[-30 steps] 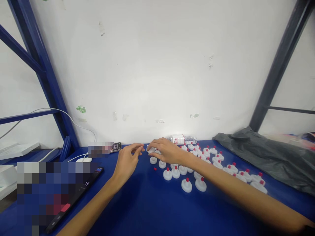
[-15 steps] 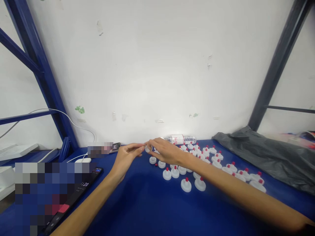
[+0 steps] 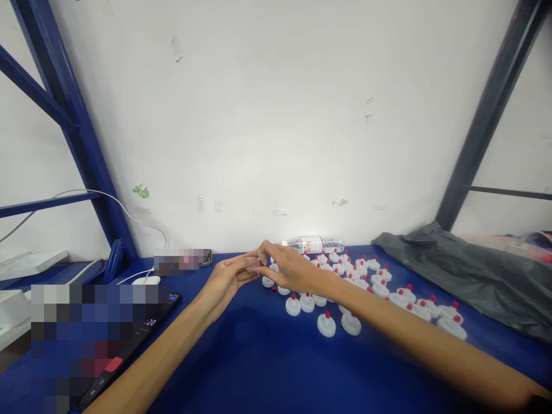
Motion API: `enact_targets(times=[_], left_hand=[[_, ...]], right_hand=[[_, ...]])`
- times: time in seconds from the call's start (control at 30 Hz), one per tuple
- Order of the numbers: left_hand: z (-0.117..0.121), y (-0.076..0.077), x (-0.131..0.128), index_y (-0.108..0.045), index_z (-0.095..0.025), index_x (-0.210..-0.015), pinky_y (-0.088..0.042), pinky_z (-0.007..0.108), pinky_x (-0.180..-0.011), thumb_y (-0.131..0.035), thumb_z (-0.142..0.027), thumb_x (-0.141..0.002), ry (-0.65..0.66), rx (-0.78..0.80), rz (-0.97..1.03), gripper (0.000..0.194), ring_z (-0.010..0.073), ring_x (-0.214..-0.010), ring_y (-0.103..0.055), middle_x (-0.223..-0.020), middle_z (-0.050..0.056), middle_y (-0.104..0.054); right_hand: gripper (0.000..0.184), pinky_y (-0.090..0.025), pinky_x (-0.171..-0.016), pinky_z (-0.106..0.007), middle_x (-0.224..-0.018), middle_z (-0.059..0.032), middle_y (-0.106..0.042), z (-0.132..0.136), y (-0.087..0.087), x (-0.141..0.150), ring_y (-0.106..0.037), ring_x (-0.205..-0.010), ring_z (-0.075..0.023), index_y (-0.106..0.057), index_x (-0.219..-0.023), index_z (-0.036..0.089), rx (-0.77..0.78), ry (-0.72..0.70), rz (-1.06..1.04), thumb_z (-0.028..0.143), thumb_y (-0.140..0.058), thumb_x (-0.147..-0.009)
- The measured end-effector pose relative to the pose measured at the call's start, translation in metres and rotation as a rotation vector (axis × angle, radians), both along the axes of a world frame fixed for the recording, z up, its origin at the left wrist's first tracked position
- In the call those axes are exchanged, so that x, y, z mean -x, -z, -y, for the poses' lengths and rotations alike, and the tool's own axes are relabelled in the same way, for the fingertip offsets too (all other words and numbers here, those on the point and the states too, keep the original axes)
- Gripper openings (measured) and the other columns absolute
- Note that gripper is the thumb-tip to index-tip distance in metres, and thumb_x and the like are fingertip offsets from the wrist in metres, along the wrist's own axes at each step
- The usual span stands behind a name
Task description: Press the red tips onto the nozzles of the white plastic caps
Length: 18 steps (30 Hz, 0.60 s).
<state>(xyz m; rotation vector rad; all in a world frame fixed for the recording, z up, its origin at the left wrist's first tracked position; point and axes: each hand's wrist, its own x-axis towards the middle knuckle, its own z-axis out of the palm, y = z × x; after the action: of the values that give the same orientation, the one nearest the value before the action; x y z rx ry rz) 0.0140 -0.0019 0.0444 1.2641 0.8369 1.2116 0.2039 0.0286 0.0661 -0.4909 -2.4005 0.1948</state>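
My left hand (image 3: pixel 226 280) and my right hand (image 3: pixel 291 267) meet above the blue tabletop, fingertips together. Between them they pinch a small white cap (image 3: pixel 256 267), mostly covered by the fingers. A trace of red shows at the fingertips, too small to make out. Below and to the right of my right hand stand many white nozzle caps with red tips, such as the front one (image 3: pixel 326 325). A loose small red tip (image 3: pixel 273 288) lies close to the nearest caps, under my right hand.
A clear water bottle (image 3: pixel 311 244) lies on its side against the white wall. Dark grey plastic sheeting (image 3: pixel 466 282) covers the right side. At the left are a black phone (image 3: pixel 129 351), a white cable (image 3: pixel 142 222) and a round white charger (image 3: pixel 146 280). Blue frame posts (image 3: pixel 86 138) flank the table.
My left hand has turned and its fingers have closed further around the white cap, which showed more plainly before. My right fingers have shifted slightly; the caps on the table stayed put.
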Motion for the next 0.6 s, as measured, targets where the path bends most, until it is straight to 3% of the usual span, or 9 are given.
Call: enact_targets(times=[0.13,0.2,0.3,0.47,0.6], left_hand=[[-0.009,0.009,0.006,-0.068,-0.013,-0.114,-0.055,0.038,-0.089,-0.056,-0.048,-0.089,-0.208,-0.054,-0.360,0.045,0.0256,-0.095,-0.073,-0.103,0.013,-0.076],[-0.014,0.014,0.010,-0.068,-0.014,-0.110,-0.056,0.039,-0.082,-0.056,-0.051,-0.087,-0.287,-0.080,-0.483,0.045,0.0267,-0.090,-0.073,-0.099,0.013,-0.076],[-0.019,0.020,0.015,-0.072,-0.018,-0.099,-0.052,0.040,-0.084,-0.057,-0.051,-0.083,-0.368,-0.186,-0.629,0.039,0.0277,-0.092,-0.069,-0.098,0.009,-0.075],[-0.020,0.026,0.016,-0.076,-0.021,-0.099,-0.047,0.037,-0.093,-0.047,-0.049,-0.089,-0.385,-0.330,-0.822,0.042,0.0265,-0.101,-0.064,-0.107,0.006,-0.075],[-0.019,0.029,0.015,-0.077,-0.022,-0.099,-0.049,0.033,-0.084,-0.044,-0.042,-0.091,-0.350,-0.333,-0.944,0.040,0.0237,-0.091,-0.067,-0.098,0.004,-0.077]], right_hand=[[0.015,-0.043,-0.096,-0.039,-0.117,-0.0077,-0.065,-0.011,0.007,-0.003,-0.060,-0.108,-0.0213,-0.049,-0.115,0.022,-0.037,0.155,0.035,0.029,-0.045,-0.102],[0.026,-0.036,-0.106,-0.044,-0.126,-0.0096,-0.063,-0.020,0.013,-0.005,-0.054,-0.122,-0.0232,-0.054,-0.119,0.021,-0.037,0.223,0.158,0.033,-0.035,-0.105],[0.043,-0.025,-0.114,-0.054,-0.142,-0.0120,-0.055,-0.032,0.023,-0.009,-0.040,-0.139,-0.0290,-0.060,-0.126,0.022,-0.002,0.253,0.298,0.043,-0.028,-0.106],[0.062,-0.013,-0.118,-0.060,-0.155,-0.0125,-0.041,-0.044,0.033,-0.009,-0.025,-0.147,-0.0336,-0.050,-0.145,0.023,0.091,0.258,0.407,0.057,-0.017,-0.103],[0.061,-0.011,-0.118,-0.062,-0.152,-0.0100,-0.046,-0.048,0.035,-0.005,-0.025,-0.148,-0.0337,-0.051,-0.144,0.023,0.111,0.227,0.444,0.052,-0.016,-0.104]])
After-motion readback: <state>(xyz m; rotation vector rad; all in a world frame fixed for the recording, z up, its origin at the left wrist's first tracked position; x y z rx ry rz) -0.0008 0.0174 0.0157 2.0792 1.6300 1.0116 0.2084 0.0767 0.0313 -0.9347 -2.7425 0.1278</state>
